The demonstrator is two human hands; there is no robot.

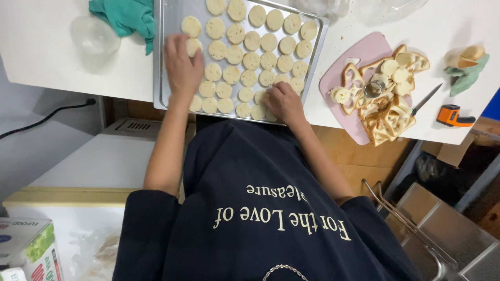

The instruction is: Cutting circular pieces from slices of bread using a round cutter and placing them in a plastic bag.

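Note:
A metal baking tray (163,62) lies on the white table, filled with several rows of pale round dough discs (251,60). My left hand (182,67) rests palm-down on the tray's left side, its fingertips touching a disc (194,46) in the left column. My right hand (285,102) is curled at the tray's near edge, its fingers pinching a disc (260,97) in the front rows. Both forearms reach up from my dark shirt.
Right of the tray is a pink mat (338,73) with cut-out dough scraps (388,117), a round metal cutter (374,88) and a knife (426,100). An orange tool (452,115) lies near the table's edge. A green cloth (127,15) and clear cup (94,34) sit left.

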